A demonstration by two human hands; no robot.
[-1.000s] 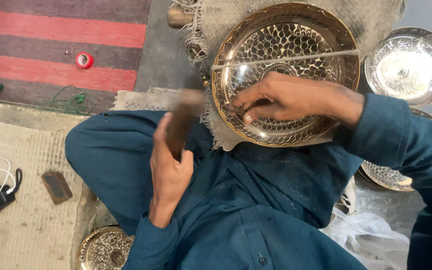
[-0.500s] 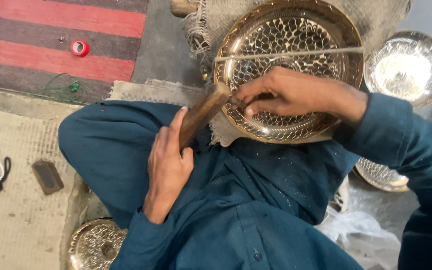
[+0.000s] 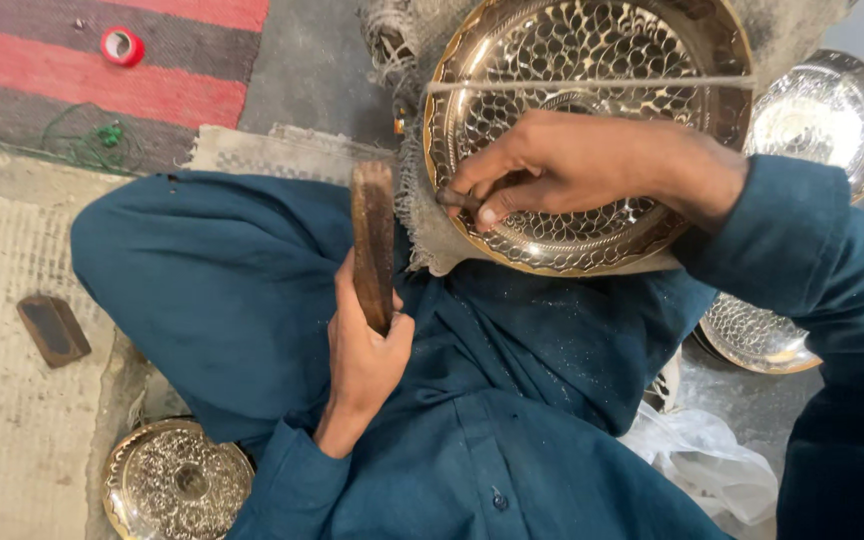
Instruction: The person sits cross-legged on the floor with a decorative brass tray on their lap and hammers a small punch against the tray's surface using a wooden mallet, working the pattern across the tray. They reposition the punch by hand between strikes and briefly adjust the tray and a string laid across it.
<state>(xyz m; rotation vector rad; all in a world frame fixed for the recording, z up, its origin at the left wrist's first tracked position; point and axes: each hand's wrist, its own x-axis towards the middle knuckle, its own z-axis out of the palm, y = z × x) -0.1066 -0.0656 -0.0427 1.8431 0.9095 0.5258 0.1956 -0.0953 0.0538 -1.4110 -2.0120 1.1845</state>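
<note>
On lap: brass plate (image 3: 592,60), stiff, rim-held; left hand (image 3: 367,350) fingers wrapped round wooden mallet (image 3: 373,240), right hand (image 3: 572,165) pinched on punch (image 3: 455,197).

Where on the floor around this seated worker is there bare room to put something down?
Bare grey floor lies between the red striped rug and the large engraved brass tray. The beige mat beside the small brown block is open. Silver dishes crowd the right.

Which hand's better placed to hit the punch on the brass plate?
Probably left: the left hand grips the wooden mallet, upright beside the brass plate; the right hand pins the punch against it.
</note>
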